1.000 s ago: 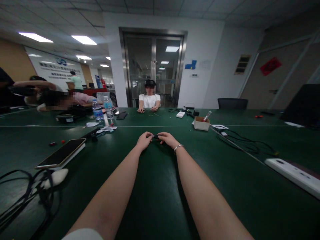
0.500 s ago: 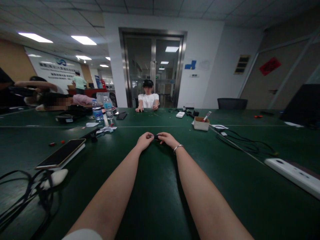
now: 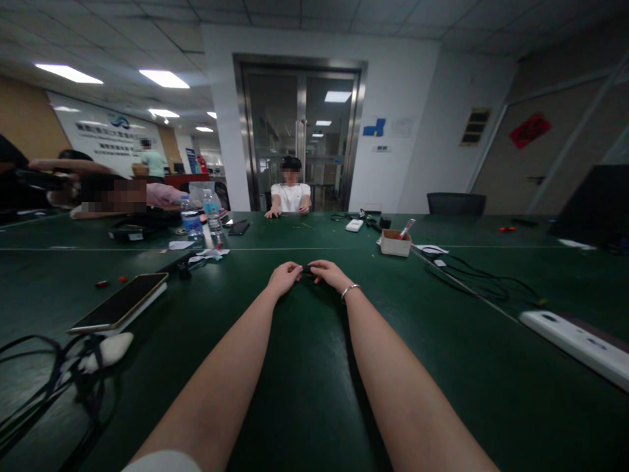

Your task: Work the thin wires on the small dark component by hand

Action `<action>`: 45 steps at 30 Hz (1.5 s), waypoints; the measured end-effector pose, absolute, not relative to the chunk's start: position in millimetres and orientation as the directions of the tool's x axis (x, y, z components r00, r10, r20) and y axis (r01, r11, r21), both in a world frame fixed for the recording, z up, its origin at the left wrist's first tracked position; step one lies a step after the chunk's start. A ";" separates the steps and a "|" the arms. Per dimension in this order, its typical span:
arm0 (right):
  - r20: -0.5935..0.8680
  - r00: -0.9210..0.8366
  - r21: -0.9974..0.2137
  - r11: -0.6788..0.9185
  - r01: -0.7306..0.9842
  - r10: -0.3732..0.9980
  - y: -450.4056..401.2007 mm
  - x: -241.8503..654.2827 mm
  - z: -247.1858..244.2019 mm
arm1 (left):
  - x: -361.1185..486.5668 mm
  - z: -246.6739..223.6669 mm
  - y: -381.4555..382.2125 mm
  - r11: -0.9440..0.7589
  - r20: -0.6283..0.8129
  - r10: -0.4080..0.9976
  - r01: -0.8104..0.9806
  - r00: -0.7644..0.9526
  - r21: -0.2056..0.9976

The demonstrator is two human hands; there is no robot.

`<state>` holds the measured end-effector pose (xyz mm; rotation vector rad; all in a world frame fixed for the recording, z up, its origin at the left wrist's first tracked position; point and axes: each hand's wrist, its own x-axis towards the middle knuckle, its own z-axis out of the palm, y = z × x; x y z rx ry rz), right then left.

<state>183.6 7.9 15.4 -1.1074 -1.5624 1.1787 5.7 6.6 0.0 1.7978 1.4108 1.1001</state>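
I'm watching from afar, and the long green table [image 3: 304, 380] fills the near view, with a person in a white shirt [image 3: 291, 196] seated at its far side. Near right lies a white power strip [image 3: 580, 341], well apart from the work. In the centre, the left hand [image 3: 284, 278] and right hand [image 3: 331, 274] meet, fingertips almost together. Far left, two water bottles [image 3: 213, 213] stand side by side; nearer on the left lies a phone [image 3: 122, 301], and a small carton [image 3: 396, 245] sits far right of the hands. And now the smallest, the one I follow: a small black piece [image 3: 306, 269], right between the hands over the middle of the table. The right fingers grip its right end, the left fingertips pinch narrow on its left end; whether a second part hides there, I can't tell. So the piece is in hand, that much is done, I judge; the fingerwork looks unfinished, neither hand has let go, and how much is left I cannot make out
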 end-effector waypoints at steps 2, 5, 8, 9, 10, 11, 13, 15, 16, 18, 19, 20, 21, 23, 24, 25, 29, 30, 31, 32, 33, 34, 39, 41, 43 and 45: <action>0.125 -0.237 -0.978 0.160 0.134 0.964 7.6 183.9 15.7 | 5.6 1.5 4.8 -0.266 0.255 0.962 0.500 0.091 0.824; 0.124 -0.240 -0.980 0.157 0.124 0.963 7.8 184.3 15.5 | 5.6 2.8 2.3 -0.291 0.286 0.954 0.515 0.091 0.806; 0.129 -0.248 -0.979 0.162 0.121 0.960 8.9 184.5 14.6 | 5.8 3.1 0.4 -0.322 0.317 0.944 0.484 0.094 0.814; 0.130 -0.250 -0.979 0.164 0.121 0.960 9.0 184.5 14.5 | 6.0 3.1 0.0 -0.328 0.321 0.942 0.473 0.097 0.818; 0.130 -0.250 -0.979 0.164 0.122 0.959 9.0 184.5 14.5 | 6.2 3.2 -0.3 -0.328 0.321 0.942 0.465 0.098 0.822; 0.129 -0.250 -0.979 0.164 0.123 0.960 8.8 184.4 14.7 | 6.4 3.4 -0.5 -0.323 0.315 0.944 0.459 0.097 0.828; 0.122 -0.250 -0.979 0.159 0.132 0.961 7.9 184.2 15.5 | 6.7 3.6 -0.3 -0.299 0.290 0.953 0.451 0.091 0.841; 0.117 -0.246 -0.977 0.156 0.144 0.962 6.9 184.1 16.2 | 6.8 3.8 0.1 -0.273 0.266 0.961 0.457 0.081 0.847; 0.117 -0.244 -0.976 0.157 0.150 0.963 6.6 184.1 16.4 | 6.7 3.8 0.3 -0.262 0.259 0.963 0.469 0.073 0.843; 0.118 -0.239 -0.975 0.158 0.156 0.964 6.5 184.2 16.4 | 6.4 3.5 0.5 -0.253 0.262 0.964 0.492 0.053 0.833; 0.117 -0.238 -0.975 0.157 0.157 0.964 6.7 184.2 16.3 | 6.2 3.2 0.5 -0.257 0.270 0.962 0.495 0.047 0.830; 0.116 -0.239 -0.975 0.156 0.157 0.964 7.0 184.3 16.1 | 6.1 2.9 0.7 -0.265 0.281 0.959 0.492 0.045 0.829; 0.116 -0.240 -0.975 0.156 0.157 0.964 7.4 184.3 15.9 | 6.0 2.5 1.0 -0.277 0.291 0.955 0.483 0.047 0.831; 0.119 -0.243 -0.974 0.160 0.158 0.963 8.0 184.4 15.6 | 6.0 1.4 2.0 -0.298 0.309 0.950 0.464 0.054 0.834; 0.121 -0.245 -0.974 0.163 0.158 0.962 8.2 184.3 15.6 | 6.1 0.8 2.8 -0.302 0.311 0.949 0.460 0.058 0.835; 0.123 -0.245 -0.973 0.166 0.159 0.962 8.2 184.3 15.7 | 6.1 0.2 3.7 -0.302 0.311 0.949 0.459 0.058 0.836; 0.129 -0.246 -0.972 0.172 0.163 0.961 7.9 184.3 15.9 | 5.3 -1.9 7.2 -0.297 0.302 0.951 0.465 0.066 0.834; 0.131 -0.247 -0.971 0.174 0.162 0.960 7.8 184.3 15.8 | 4.8 -2.2 7.8 -0.296 0.302 0.951 0.470 0.066 0.831; 0.132 -0.246 -0.971 0.175 0.162 0.960 7.8 184.4 15.7 | 4.4 -2.4 8.2 -0.295 0.302 0.951 0.477 0.064 0.828; 0.132 -0.247 -0.971 0.175 0.161 0.960 7.8 184.4 15.6 | 4.0 -2.5 8.6 -0.293 0.301 0.951 0.485 0.062 0.824; 0.131 -0.247 -0.972 0.174 0.161 0.960 7.9 184.5 15.5 | 3.7 -2.5 8.8 -0.291 0.300 0.952 0.491 0.062 0.821; 0.130 -0.246 -0.972 0.173 0.162 0.961 8.0 184.6 15.3 | 3.4 -2.4 9.0 -0.289 0.298 0.953 0.493 0.063 0.821; 0.126 -0.239 -0.970 0.170 0.172 0.963 8.4 185.1 15.1 | 3.5 -1.5 9.1 -0.269 0.278 0.959 0.451 0.048 0.851; 0.126 -0.241 -0.970 0.171 0.175 0.962 8.7 185.2 14.9 | 3.8 -1.5 8.9 -0.262 0.268 0.962 0.437 0.048 0.861; 0.125 -0.242 -0.971 0.169 0.171 0.962 9.1 185.2 14.6 | 4.0 -1.7 8.5 -0.267 0.275 0.960 0.426 0.043 0.865; 0.126 -0.241 -0.972 0.168 0.163 0.962 9.6 185.3 14.2 | 4.1 -1.9 7.9 -0.277 0.292 0.956 0.419 0.029 0.865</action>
